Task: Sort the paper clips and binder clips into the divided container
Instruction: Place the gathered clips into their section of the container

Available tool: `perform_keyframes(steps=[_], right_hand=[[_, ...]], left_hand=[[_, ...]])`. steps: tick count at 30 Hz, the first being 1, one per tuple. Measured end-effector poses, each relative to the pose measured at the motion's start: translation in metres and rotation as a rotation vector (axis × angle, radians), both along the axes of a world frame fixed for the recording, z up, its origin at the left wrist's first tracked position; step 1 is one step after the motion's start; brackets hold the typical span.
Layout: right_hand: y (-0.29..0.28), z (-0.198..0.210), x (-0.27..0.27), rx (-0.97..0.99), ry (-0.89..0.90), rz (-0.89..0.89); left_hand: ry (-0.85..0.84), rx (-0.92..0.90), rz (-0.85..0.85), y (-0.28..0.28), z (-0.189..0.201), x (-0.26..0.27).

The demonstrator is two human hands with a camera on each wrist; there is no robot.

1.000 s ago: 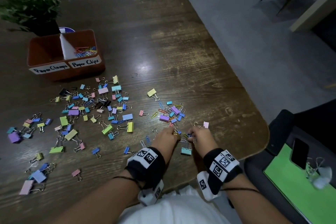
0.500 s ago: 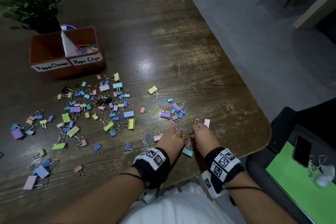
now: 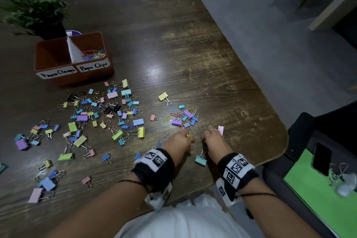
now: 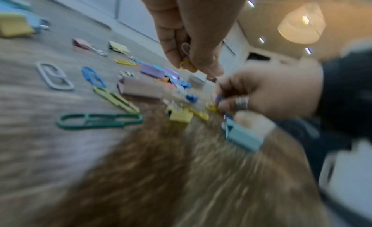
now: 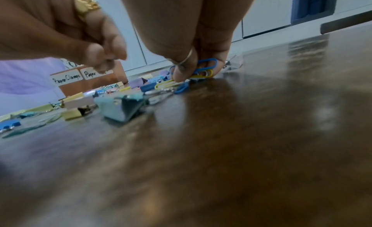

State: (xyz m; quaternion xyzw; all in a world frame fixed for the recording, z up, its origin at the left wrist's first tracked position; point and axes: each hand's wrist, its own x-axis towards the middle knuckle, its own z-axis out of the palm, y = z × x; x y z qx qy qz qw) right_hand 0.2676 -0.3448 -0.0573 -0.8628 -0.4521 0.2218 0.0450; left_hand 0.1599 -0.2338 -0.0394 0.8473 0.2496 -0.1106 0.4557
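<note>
Both hands low at near-right counter (image 3: pixel 222 75) edge, amid a small mixed scatter. Right hand (image 3: pixel 214 141): fingers (image 5: pixel 181 71) clamped on a bunch of blue and yellow wire paper clips (image 5: pixel 203 68), tips at the wood, seemingly taking one more. Left hand (image 3: pixel 179 141): fingers curled together on a pale and a yellow paper clip (image 4: pixel 186 57) in left wrist view. Vs. a sec. ago, hands sit slightly farther in, closer to the purple/blue cluster (image 3: pixel 183 118); the loose clips nearest the body look picked over. Brown divided container w/ white partition (image 3: pixel 58 77) stands far-left: "Paper Clips" side holds a coloured heap (image 3: pixel 93 55); "Paper Clamps" side appears bare. Pastel binder clips (image 3: pixel 108 118) remain spread centre-left, teal binder clip (image 3: pixel 201 160) between wrists. Judgement: paper-clip gathering well on, binder sorting apparently not begun; carry to the container due shortly.
</note>
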Motion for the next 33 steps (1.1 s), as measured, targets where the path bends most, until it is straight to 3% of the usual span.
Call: perform_keyframes(steps=[1,2,4,8,11,21,27,33], right_hand=[[0.000,-0.001,0.001,0.008,0.018,-0.019],[-0.001,-0.001,0.002,0.014,0.045,-0.038],[-0.002,-0.001,0.003,0.026,0.113,-0.075],[-0.005,0.003,0.003,0.099,0.171,-0.066],[-0.005,0.005,0.002,0.085,0.208,-0.045],[0.008,0.004,0.000,-0.046,0.026,0.120],[0.013,0.015,0.000,-0.097,0.062,0.085],[0.019,0.010,-0.013,-0.020,0.297,-0.052]], left_hand=[[-0.034,-0.115,0.141,0.005,0.002,-0.006],[-0.049,-0.102,0.188,0.012,0.001,-0.013],[-0.032,-0.020,0.115,0.026,0.003,-0.027],[0.183,0.281,-0.221,0.039,-0.004,-0.049],[0.260,0.314,-0.252,0.035,-0.013,-0.049],[0.276,0.513,-0.366,0.019,-0.013,-0.052],[0.275,0.584,-0.335,0.019,-0.009,-0.051],[0.183,0.472,-0.237,0.023,-0.023,-0.066]])
